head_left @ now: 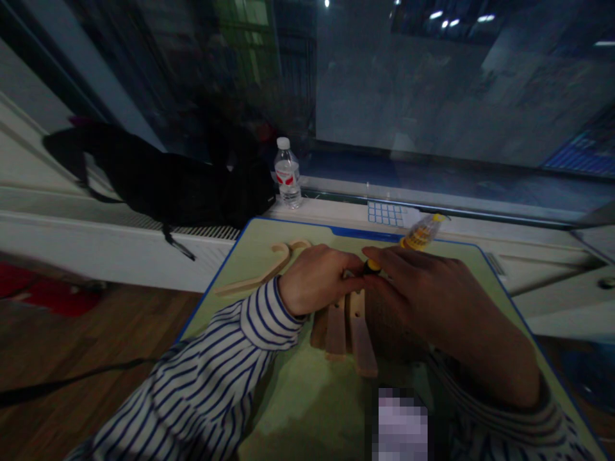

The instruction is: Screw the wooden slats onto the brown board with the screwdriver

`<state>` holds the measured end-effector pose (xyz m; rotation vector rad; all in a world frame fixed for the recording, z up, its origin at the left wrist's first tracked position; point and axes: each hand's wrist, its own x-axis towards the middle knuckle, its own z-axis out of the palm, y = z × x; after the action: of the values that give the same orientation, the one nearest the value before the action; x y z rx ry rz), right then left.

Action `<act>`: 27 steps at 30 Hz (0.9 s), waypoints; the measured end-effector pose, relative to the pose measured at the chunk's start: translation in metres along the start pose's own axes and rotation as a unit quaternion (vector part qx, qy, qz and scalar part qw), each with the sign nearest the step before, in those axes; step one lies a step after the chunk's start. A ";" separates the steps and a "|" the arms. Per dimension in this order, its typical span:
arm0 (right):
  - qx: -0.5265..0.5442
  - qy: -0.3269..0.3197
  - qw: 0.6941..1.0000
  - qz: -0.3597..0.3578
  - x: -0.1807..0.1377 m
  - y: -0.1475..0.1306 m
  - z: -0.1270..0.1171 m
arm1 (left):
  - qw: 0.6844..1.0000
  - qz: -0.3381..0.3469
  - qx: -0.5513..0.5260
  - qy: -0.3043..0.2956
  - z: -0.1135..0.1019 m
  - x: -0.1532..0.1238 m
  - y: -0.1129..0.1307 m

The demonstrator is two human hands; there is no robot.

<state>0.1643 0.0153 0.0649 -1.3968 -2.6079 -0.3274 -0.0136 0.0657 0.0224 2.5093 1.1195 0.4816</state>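
My left hand (319, 275) reaches across the table with its thumb and fingers closed at the dark end of a small yellow-and-black object (372, 265). From the other side my right hand (432, 294) pinches this object by its yellow part. Its exact kind is hidden by the fingers. Just below the hands, two flat wooden pieces with holes (364, 342) lean side by side against a brown block (391, 326). The upper ends of the pieces are partly covered by my hands. Left of my left hand lies a curved, hook-shaped wooden piece (273, 266).
The pale green table (298, 410) has a blue rim. A clear bottle with yellow markings (423, 234) is behind my right hand. On the windowsill stand a water bottle (288, 176) and a black bag (192, 182). A pixelated patch covers something at the near edge.
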 end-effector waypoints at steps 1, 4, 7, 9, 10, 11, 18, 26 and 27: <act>0.003 -0.002 1.000 -0.005 0.000 0.001 0.000 | 1.000 0.004 0.000 0.000 0.000 0.000 0.000; 0.017 -0.017 1.000 -0.020 -0.001 0.004 0.001 | 1.000 0.006 -0.002 -0.004 -0.001 0.000 0.000; 0.031 -0.019 0.999 -0.014 -0.002 0.006 0.002 | 1.000 0.001 -0.004 -0.013 -0.002 -0.001 0.001; 0.035 -0.022 0.999 -0.005 -0.002 0.005 0.002 | 1.000 0.002 -0.004 -0.014 -0.003 -0.001 0.002; 0.035 -0.025 0.999 -0.003 -0.002 0.004 0.001 | 1.000 0.003 -0.004 -0.015 -0.003 -0.001 0.002; 0.034 -0.026 0.999 -0.001 -0.002 0.004 0.001 | 1.000 0.005 -0.003 -0.016 -0.003 -0.001 0.002; 0.015 -0.024 1.000 0.007 -0.002 0.002 0.000 | 0.999 0.018 -0.009 -0.034 -0.002 0.000 0.002; 0.007 -0.025 0.999 0.018 0.000 0.001 -0.002 | 0.998 0.028 -0.023 -0.049 -0.004 -0.001 0.004; 0.005 -0.024 1.000 0.018 0.000 0.002 -0.002 | 0.998 0.026 -0.021 -0.047 -0.004 -0.001 0.004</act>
<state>0.1658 0.0158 0.0667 -1.4656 -2.6145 -0.2790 -0.0132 0.0635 0.0277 2.5020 1.0023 0.3907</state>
